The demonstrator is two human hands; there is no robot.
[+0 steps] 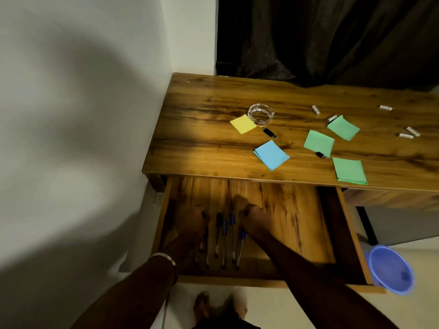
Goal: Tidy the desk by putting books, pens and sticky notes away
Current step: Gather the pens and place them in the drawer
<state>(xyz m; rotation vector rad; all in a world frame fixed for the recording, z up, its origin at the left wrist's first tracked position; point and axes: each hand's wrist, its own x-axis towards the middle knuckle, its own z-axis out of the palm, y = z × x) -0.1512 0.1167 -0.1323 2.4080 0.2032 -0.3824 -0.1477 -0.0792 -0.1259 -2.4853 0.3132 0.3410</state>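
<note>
Both grips flanking pens (224, 236), inside drawer (297, 210)

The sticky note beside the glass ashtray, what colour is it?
Yellow, clearest in the head view.

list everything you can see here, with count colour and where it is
desk: one, brown wood, against the white wall
drawer: one, brown wood, pulled open under the desk
pens: about five, mostly blue caps, side by side in the drawer between the hands
green sticky notes: three pads, right half of the desk
blue sticky notes: one, near the front edge
yellow sticky notes: one, beside the glass dish
glass dish: one, clear, mid desk
small white items: about five, right rear, too small to identify
small black items: two, among the notes
bucket: one, blue, on the floor, right
left hand: in the drawer, fingers curled
right hand: in the drawer, fingers curled
</note>
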